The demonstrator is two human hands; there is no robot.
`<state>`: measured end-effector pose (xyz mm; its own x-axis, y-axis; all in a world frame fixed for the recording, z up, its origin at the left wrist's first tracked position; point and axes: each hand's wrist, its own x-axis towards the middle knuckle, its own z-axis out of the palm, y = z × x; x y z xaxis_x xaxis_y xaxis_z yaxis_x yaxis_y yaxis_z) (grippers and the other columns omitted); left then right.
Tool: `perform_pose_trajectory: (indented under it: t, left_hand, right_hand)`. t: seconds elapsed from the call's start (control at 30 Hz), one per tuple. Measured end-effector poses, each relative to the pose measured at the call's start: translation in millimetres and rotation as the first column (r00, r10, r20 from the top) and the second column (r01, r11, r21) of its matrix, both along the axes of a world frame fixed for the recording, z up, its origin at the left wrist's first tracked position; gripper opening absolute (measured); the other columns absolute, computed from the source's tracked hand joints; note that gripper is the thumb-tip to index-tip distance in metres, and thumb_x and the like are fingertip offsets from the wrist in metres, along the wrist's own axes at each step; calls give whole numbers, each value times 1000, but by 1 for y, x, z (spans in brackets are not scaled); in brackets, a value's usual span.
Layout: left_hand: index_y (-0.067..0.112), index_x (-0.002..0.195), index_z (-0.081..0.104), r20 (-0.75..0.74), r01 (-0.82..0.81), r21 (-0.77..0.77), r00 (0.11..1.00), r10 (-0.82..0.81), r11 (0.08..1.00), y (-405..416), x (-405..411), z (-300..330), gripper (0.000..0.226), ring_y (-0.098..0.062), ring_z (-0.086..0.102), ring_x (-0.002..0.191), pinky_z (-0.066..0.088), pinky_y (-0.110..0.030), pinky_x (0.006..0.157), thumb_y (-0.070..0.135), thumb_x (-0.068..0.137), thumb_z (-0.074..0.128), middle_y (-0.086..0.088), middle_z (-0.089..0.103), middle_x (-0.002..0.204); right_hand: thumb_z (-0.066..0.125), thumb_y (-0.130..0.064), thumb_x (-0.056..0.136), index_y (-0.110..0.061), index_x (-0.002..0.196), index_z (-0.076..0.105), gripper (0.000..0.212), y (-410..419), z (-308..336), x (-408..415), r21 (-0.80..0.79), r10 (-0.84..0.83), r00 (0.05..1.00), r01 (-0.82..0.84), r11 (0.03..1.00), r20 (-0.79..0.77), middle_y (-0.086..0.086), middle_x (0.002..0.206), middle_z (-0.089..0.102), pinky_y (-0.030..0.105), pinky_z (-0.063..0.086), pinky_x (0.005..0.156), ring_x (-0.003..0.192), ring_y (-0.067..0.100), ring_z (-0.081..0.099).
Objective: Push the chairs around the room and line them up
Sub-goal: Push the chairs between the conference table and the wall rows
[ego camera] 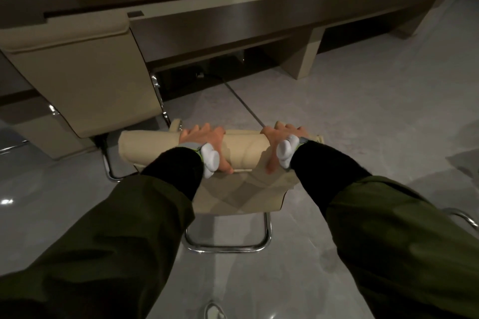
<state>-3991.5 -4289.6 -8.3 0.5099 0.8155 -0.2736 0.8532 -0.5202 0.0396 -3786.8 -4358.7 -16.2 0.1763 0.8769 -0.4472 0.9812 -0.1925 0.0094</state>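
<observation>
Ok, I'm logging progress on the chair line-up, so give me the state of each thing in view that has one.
Beige padded chair with chrome tube base: gripped at its top edge, standing out on the floor.
Left hand: closed on the backrest top.
Right hand: closed on the backrest top.
Second beige chair: parked at the table.
Long dark conference table: nothing visible on its near edge.

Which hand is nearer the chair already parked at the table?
Left. The left hand grips the held chair's top on the side beside the parked chair; the right hand grips farther away.
</observation>
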Motion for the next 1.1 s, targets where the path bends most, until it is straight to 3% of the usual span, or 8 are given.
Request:
perform_pose_trajectory:
  t: [0.2,0.27,0.37,0.53,0.7,0.9,1.0,1.1]
  left_hand:
    - [36,133,43,-79,35,27,996,-33,999,74,0,9,101,-30,47,120,38,-48,98,76,46,75,-3,49,126]
    - [36,131,45,-81,38,23,996,-36,999,93,-1,12,101,-30,48,121,39,-46,97,77,44,75,-3,49,126]
    - [34,127,48,-59,42,52,997,-39,998,110,0,4,97,-29,48,120,39,-46,97,76,44,76,-2,50,123]
    - [34,125,47,29,27,26,999,-27,999,133,17,-5,93,-28,44,116,31,-44,99,75,48,77,0,48,120]
    - [35,121,49,47,4,10,999,-4,1000,162,42,-5,89,-28,45,112,32,-45,96,75,46,76,2,41,107]
    - [32,122,48,45,-48,28,998,47,998,205,75,-4,89,-29,46,116,33,-47,99,73,50,77,-1,48,119]
    - [31,124,45,8,-78,42,997,77,996,229,97,-2,91,-29,46,118,35,-47,100,75,51,77,-2,48,123]
    - [29,127,44,-33,-115,60,993,117,992,248,118,-2,97,-30,46,120,38,-48,100,78,50,77,-3,47,128]
  right_hand:
    - [83,-33,70,-19,135,53,72,72,10,-7,42,4,999,-2,999,-36,3,136,50,42,40,101,132,21,45]
    - [80,-35,75,-22,142,47,76,91,9,-11,-8,2,999,-2,1000,-50,6,150,40,45,35,107,140,22,37]
    - [76,-65,49,-42,140,32,103,104,5,-12,36,20,994,-24,999,109,1,145,38,59,30,108,134,32,41]
    - [80,-60,59,-37,139,35,95,122,16,12,72,40,994,-48,996,101,3,137,42,41,33,99,127,31,44]
    - [82,-56,60,-36,142,34,97,157,17,38,55,47,997,-50,997,63,5,136,40,43,35,97,127,34,44]
    - [78,-57,60,-37,136,41,87,217,7,73,122,113,988,-125,985,101,2,132,49,30,43,94,117,27,55]
    - [76,-55,67,-31,140,44,83,251,6,98,113,152,988,-155,981,29,1,135,52,21,34,86,119,20,56]
    - [84,-50,66,-28,144,38,94,278,5,124,103,148,989,-147,984,-1,5,140,46,37,37,103,127,28,48]
